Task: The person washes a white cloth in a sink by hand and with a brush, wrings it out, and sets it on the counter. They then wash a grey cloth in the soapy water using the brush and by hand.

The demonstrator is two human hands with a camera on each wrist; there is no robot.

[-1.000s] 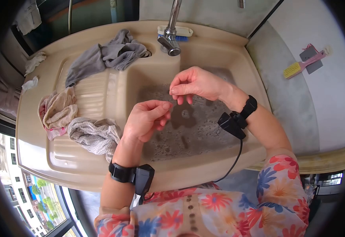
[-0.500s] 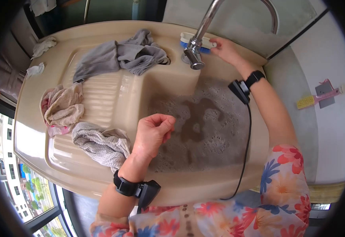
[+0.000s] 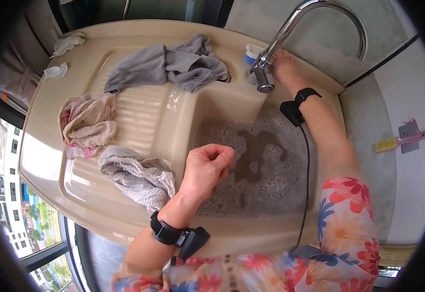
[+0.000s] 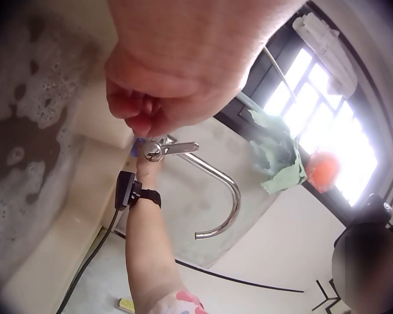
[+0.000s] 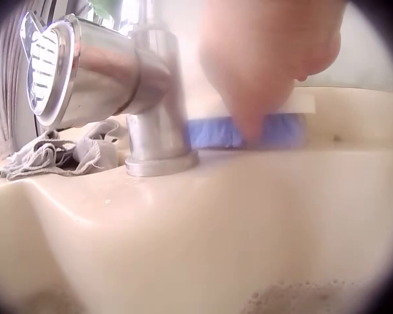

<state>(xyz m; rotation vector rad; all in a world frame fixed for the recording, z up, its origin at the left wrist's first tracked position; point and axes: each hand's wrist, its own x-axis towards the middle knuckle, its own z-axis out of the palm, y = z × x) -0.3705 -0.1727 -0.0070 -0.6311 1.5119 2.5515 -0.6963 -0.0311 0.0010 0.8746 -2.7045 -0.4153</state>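
Behind the tap, my right hand is at the scrub brush, which has a white back and blue bristles. In the right wrist view the thumb comes down in front of the bristles, with the palm over the brush's back; its far fingers are hidden. My left hand hovers over the left part of the sink basin, fingers curled in and thumb against the index finger. Nothing shows between them. Murky, foamy water lies in the basin.
The chrome tap stands at the basin's back edge, its spout arching right. A grey cloth, a stained cream cloth and a light towel lie on the ribbed drainboard. A pink-handled brush hangs on the right wall.
My right hand has left its place beside the left hand, reached back to the scrub brush and come further over it. The left hand has stayed above the basin. The head view has shifted.
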